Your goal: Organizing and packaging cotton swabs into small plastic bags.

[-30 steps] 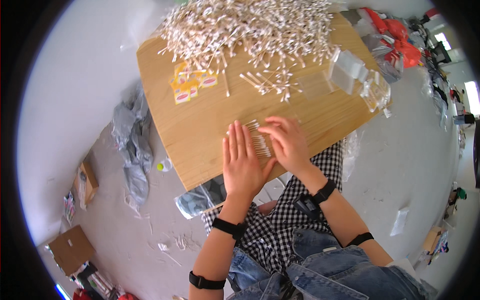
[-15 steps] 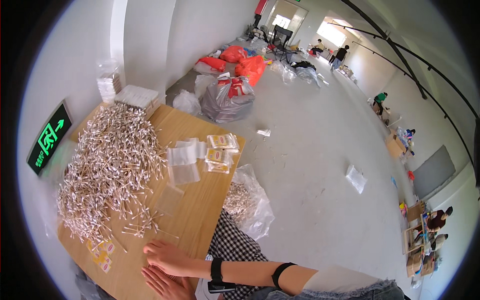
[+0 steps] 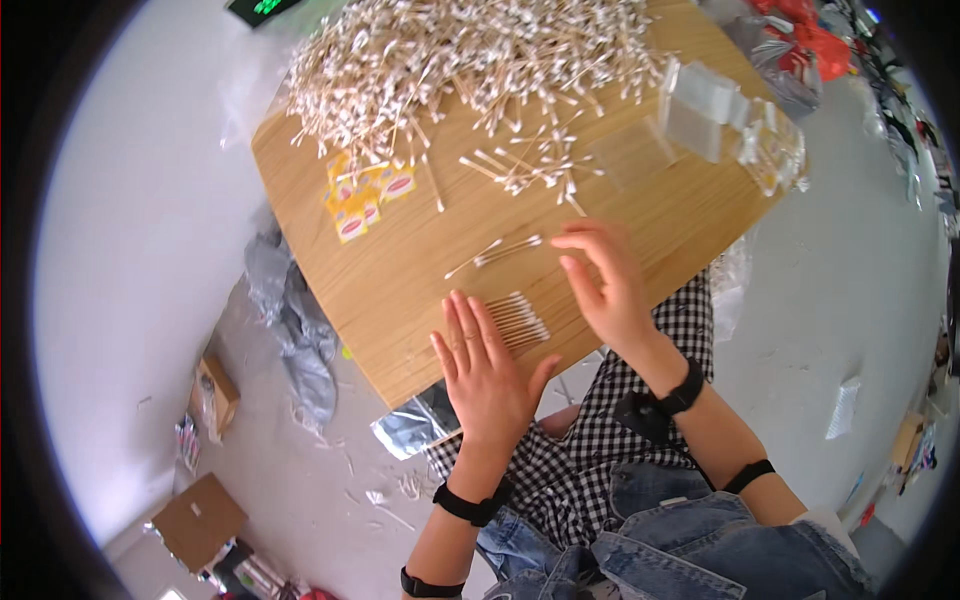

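Note:
My left hand [image 3: 485, 385] lies flat near the front edge of the wooden table [image 3: 400, 310]. Its fingers are outstretched beside a neat row of cotton swabs [image 3: 522, 322], apparently touching the row's left end. Over the table to the right, my right hand [image 3: 610, 300] is lifted with thumb and fingers apart and nothing between them. A few loose cotton swabs [image 3: 508, 250] lie just beyond the row. Farther back are a small scatter of swabs [image 3: 535, 172] and a large heap of swabs [image 3: 470, 60].
Yellow printed cards [image 3: 362, 198] lie at the left of the heap. Clear flat bags [image 3: 692, 108] and packed clear packets [image 3: 772, 150] sit at the right edge. Grey plastic [image 3: 290, 310] and a cardboard box [image 3: 200, 520] are on the floor at left.
My view has turned down toward the table's front. My hands, earlier close together with the right over the left, are now apart, and the swab row shows between them.

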Demonstrator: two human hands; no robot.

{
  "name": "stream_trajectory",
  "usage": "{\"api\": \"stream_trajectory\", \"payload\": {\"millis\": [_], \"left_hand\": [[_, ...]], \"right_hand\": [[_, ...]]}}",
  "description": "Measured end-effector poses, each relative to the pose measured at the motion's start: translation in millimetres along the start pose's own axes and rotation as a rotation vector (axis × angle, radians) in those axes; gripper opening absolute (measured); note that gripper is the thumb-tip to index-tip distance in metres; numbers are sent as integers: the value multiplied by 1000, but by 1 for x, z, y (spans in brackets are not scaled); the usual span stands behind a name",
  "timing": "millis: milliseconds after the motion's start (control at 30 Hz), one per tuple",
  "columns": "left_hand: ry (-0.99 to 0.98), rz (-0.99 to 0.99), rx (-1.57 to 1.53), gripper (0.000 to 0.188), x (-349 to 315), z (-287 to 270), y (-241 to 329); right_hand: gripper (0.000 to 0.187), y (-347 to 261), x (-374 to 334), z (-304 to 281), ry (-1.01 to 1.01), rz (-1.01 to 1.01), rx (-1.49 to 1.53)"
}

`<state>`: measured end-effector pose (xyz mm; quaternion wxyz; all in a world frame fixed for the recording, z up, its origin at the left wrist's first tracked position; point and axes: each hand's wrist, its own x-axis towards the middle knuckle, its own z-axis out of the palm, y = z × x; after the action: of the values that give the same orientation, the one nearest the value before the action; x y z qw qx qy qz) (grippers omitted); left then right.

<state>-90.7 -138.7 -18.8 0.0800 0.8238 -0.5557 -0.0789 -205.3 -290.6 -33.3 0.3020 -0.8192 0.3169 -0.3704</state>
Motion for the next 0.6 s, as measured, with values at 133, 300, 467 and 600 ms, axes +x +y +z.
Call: {"api": "stream_trajectory", "payload": {"millis": [133,300,467,600], "left_hand": [[-39,30,9,110,-5,0,-6],[-68,78,76,113,-6,6,-7],[-60,35,85,120,4,7,1],[-12,-25,96,119,7,8,9]], "right_hand": [[23,-14,-17,-3,-61,146,73],[24,-21,-26,-3,-99,104,-5],[26,-24,-27,-1,-142,108,-19],[27,-25,-19,2,-129,106,-21]]}}
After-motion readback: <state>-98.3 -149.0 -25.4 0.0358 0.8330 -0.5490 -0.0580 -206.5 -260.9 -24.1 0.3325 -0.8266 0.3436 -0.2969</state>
